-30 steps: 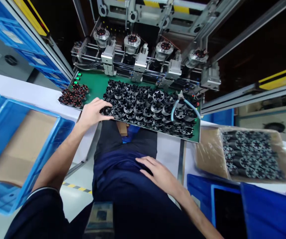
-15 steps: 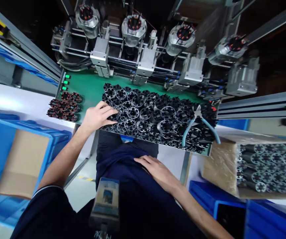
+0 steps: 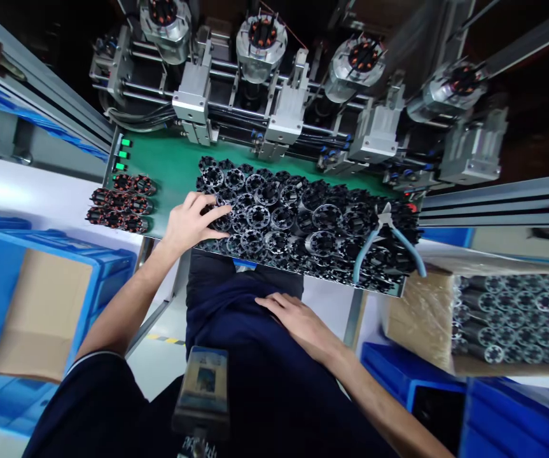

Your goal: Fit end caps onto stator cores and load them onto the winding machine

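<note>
My left hand (image 3: 192,222) rests at the left end of a dense array of black slotted motor cores (image 3: 257,216). Its fingers are spread, with thumb and forefinger on either side of one core; no core is lifted. Against the dark blue shirt at my waist lies my right hand (image 3: 298,319), its fingers stretched out and holding nothing. Blue-handled pliers (image 3: 368,249) lie spread on top of the cores at the right end. Left of the array, copper-wound cores (image 3: 120,202) stand in a small group on the green tabletop (image 3: 172,162).
Behind the table, a winding machine holds several wound cores on metal spindles (image 3: 261,54). A blue crate (image 3: 81,318) with cardboard inside stands at left. At right, a carton (image 3: 415,312) holds more cores, with blue bins (image 3: 410,375) below. Green-lit switches (image 3: 122,154) line the table's left edge.
The view has shifted slightly. My left hand stays at the left end of the cores, its fingers a little more spread. My right hand remains at my waist.
</note>
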A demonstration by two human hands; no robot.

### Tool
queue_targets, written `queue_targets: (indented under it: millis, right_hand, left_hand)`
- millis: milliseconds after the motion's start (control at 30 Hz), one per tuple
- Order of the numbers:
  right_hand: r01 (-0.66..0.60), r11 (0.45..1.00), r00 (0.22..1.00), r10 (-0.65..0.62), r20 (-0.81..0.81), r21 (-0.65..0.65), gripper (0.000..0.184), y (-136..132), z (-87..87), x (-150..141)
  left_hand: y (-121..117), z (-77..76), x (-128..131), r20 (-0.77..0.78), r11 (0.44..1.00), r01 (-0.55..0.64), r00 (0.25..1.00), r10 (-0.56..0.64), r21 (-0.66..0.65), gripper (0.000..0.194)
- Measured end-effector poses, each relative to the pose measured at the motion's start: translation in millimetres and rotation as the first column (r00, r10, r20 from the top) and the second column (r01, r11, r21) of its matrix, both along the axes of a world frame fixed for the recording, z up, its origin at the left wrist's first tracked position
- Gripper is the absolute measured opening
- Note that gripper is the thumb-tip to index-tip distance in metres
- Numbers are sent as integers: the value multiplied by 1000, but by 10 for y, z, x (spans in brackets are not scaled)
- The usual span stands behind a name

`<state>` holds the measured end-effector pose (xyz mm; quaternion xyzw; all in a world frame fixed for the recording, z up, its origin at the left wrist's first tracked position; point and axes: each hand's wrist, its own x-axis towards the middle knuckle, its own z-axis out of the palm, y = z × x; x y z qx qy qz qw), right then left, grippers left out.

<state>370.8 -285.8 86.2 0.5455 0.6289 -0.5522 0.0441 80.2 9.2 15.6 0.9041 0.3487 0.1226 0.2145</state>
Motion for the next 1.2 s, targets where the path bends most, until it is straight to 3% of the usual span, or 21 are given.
queue_targets:
  millis: [133,200,367,533,600,700,767,833,900,933,967,1033,1100,1200]
  right_hand:
    - [56,997,998,-56,6,50,57,-90,17,-25]
    - [94,993,995,-96,11,76,55,-142,31,-19]
    - [136,981,987,-146,61,139,52,-220,31,-24]
    - [106,976,986,-128,106,192,53,-182,37,-133]
    - [95,971,990,-116,81,221,52,-167,113,-149]
    - [143,936,990,-140,-32,322,49,-142,364,-25]
    - [258,854,965,-247,-83,452,42,-91,586,179]
    - [376,680,901,-427,-78,629,31,13,787,457]
    - [398,472,792,-610,-35,787,29,172,912,772]
    - [378,401,730,-684,-2,834,30,266,936,933]
    - [353,373,674,-737,43,858,31,366,935,1090]
    - [336,417,596,-788,152,844,28,557,869,1369]
    - [352,488,571,-788,230,798,23,708,757,1568]
    - [375,530,576,-776,257,760,18,820,601,1702]
  left_hand:
    - [-101,40,-168,141,986,-144,981,131,84,95]
    - [-152,67,-281,211,979,-195,961,178,65,98]
    - [-243,63,-443,188,953,-272,937,293,-134,71]
    - [-309,2,-380,185,933,-324,918,349,-155,51]
    - [-340,20,-377,190,931,-333,914,358,-152,53]
    - [-456,108,-480,226,937,-321,910,346,-140,71]
    - [-633,173,-609,291,902,-399,854,432,-166,74]
    - [-896,198,-749,345,801,-554,723,598,-229,64]
    - [-1193,152,-873,351,687,-675,596,723,-270,52]
    - [-1331,102,-924,349,635,-715,539,767,-291,48]
    - [-1450,39,-967,333,596,-737,502,799,-319,46]
    - [-1611,-95,-1034,280,540,-756,464,841,-369,48]
    - [-1656,-205,-1088,226,505,-771,452,863,-388,55]
    - [-1493,-301,-1166,165,496,-794,469,868,-352,61]
